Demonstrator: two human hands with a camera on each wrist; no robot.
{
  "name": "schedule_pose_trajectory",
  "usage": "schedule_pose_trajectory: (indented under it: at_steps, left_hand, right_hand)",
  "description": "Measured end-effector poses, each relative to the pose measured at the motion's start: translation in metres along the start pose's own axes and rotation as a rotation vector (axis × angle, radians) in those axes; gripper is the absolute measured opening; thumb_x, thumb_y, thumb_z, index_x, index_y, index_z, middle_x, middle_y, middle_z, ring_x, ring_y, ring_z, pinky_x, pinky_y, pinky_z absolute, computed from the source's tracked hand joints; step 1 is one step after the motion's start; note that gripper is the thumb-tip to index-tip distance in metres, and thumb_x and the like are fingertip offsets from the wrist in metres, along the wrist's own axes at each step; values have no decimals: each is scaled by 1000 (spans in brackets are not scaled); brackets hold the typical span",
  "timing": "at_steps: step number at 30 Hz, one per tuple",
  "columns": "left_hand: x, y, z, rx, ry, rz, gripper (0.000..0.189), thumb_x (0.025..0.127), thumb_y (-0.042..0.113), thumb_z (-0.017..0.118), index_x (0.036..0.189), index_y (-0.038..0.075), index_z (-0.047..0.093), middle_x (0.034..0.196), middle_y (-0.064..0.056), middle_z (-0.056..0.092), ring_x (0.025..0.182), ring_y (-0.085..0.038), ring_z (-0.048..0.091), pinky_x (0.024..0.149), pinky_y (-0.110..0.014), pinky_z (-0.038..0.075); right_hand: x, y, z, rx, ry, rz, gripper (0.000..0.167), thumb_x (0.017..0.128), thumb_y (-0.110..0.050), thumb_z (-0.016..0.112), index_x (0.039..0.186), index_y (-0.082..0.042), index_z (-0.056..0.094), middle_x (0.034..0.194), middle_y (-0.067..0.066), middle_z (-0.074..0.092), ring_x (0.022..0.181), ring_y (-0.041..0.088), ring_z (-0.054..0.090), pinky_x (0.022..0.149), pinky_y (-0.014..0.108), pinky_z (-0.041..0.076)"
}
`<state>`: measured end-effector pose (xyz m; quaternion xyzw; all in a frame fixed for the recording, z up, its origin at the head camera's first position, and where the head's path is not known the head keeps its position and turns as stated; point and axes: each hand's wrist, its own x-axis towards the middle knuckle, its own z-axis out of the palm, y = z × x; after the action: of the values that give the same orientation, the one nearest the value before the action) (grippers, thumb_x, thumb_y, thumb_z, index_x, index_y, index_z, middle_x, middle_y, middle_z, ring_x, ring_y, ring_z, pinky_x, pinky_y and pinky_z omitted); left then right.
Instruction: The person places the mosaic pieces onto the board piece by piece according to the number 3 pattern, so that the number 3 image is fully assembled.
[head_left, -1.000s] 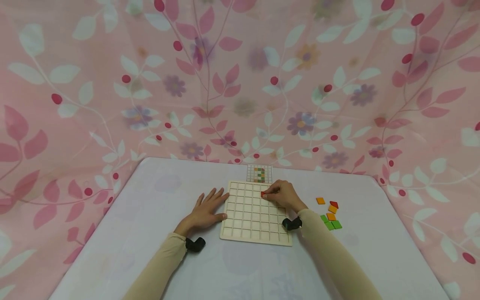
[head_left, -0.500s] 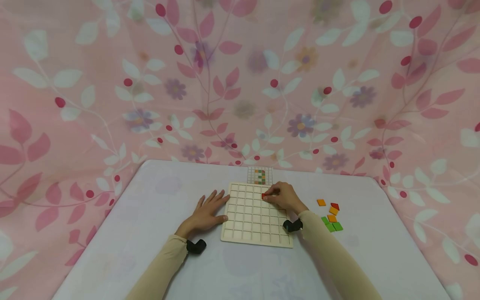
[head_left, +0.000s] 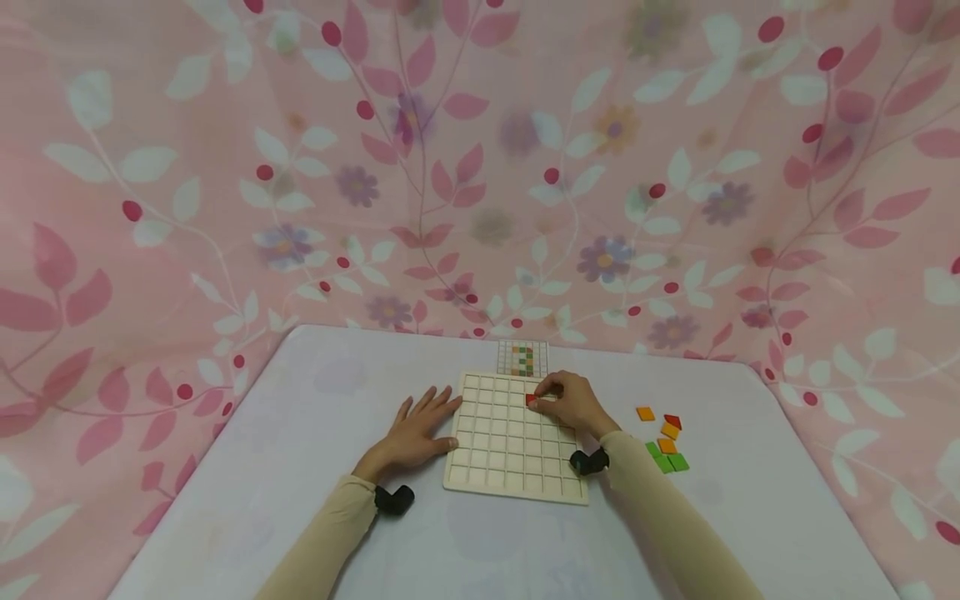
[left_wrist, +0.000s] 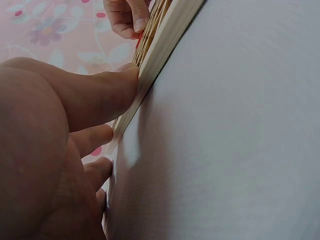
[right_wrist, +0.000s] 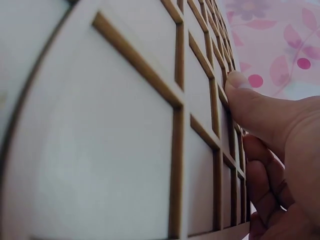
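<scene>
A pale wooden grid board [head_left: 497, 457] lies flat in the middle of the table. In one of its upper cells is a red tile [head_left: 530, 399], with the thumb and curled fingers of my right hand [head_left: 574, 406] pinching it. In the left wrist view only a sliver of the red tile [left_wrist: 138, 40] shows. My left hand [head_left: 412, 435] lies with spread fingers at the board's left edge, its thumb and fingertips touching the rim. The right wrist view shows my right thumb [right_wrist: 250, 102] against the grid; the tile is hidden there.
Loose orange [head_left: 646, 413], red [head_left: 673, 422] and green tiles [head_left: 678, 462] lie right of the board. Behind the board is a card [head_left: 506, 354] printed with a coloured grid pattern. A pink floral curtain [head_left: 487, 225] hangs behind the white table [head_left: 300, 417].
The whole scene sits slightly lower in the head view. Both hands keep almost the same place on the board; the right fingers stay at the red tile.
</scene>
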<state>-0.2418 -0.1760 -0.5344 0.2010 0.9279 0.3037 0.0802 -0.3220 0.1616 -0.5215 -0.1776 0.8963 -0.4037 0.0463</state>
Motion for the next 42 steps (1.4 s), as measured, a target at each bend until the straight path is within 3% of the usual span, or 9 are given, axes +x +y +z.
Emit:
schedule_pose_trajectory:
  at_steps: [11,15,19,29,34,42]
  left_hand:
    - [-2,1,6,-36,37,46,76,99,32,69,165,9,38,176,-19,23,164,-45,8,126,-72,-4]
    - [-1,2,7,-36,29,46,75,100,32,69,165,9,39,176,-19,23,164,-45,8,126,-72,-4]
    - [0,3,6,-12,30,37,74,99,30,70,164,9,40,175,-18,25,165,-44,11,126,-72,-1]
    - [-4,0,11,-15,41,41,75,98,30,70,164,8,40,174,-20,27,164,-46,13,125,-73,0]
    - [-3,-3,12,-16,54,59,75,100,35,68,164,10,40,174,-20,27,163,-46,13,125,-73,-1]
    - [-1,-1,4,15,35,30,74,101,33,69,165,11,39,176,-17,25,165,-44,11,126,-73,1]
  right_hand:
    - [-4,8,-2,7,35,36,22,89,-32,87,102,-18,76,103,-2,76,99,15,71,98,45,56]
    - [-13,8,-11,-22,55,46,24,90,-33,87,104,-17,76,112,3,76,102,19,70,98,47,56]
    - [-20,9,-24,-108,69,27,24,90,-34,87,105,-17,78,119,7,75,109,27,66,99,52,54]
    - [-42,30,-69,-240,107,-94,24,88,-25,88,105,-10,80,112,9,76,105,34,65,93,55,53]
    - [-52,44,-91,-279,102,-66,28,89,-26,87,108,-7,79,113,13,75,105,37,63,94,58,53]
    - [-68,67,-119,-336,79,-8,39,90,-32,86,116,-3,77,118,19,75,107,39,61,96,62,52]
